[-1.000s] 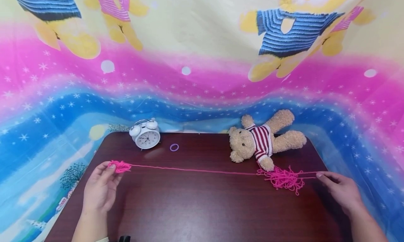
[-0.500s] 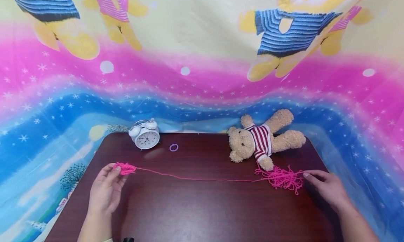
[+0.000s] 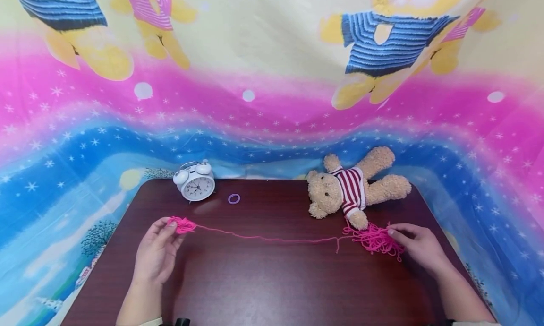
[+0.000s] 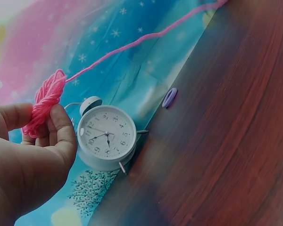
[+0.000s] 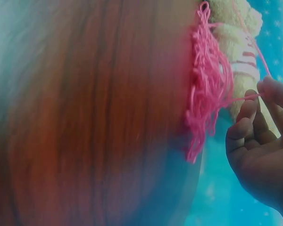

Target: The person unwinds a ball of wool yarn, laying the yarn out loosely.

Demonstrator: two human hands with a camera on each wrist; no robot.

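My left hand (image 3: 156, 250) pinches a small wound bundle of pink yarn (image 3: 182, 225) between thumb and fingers, held up at the left of the table. From that bundle a single pink strand (image 3: 263, 239) runs, sagging a little, across to the right. There a loose, tangled heap of yarn (image 3: 376, 239) lies by the teddy bear's lower arm. My right hand (image 3: 420, 248) is at the heap's right side, thumb and forefinger pinching a strand; the right wrist view shows that strand (image 5: 245, 98) leaving the tangle (image 5: 210, 80) and entering the fingertips.
A teddy bear (image 3: 352, 189) in a striped shirt lies on its back at the table's far right. At the far left stands a white alarm clock (image 3: 197, 186), with a purple ring (image 3: 234, 199) beside it. A printed cloth (image 3: 272, 141) hangs behind the dark table (image 3: 272, 278).
Both hands have come inward, the left moving right with its bundle and the right moving left to the heap. The strand between them, taut before, now sags.
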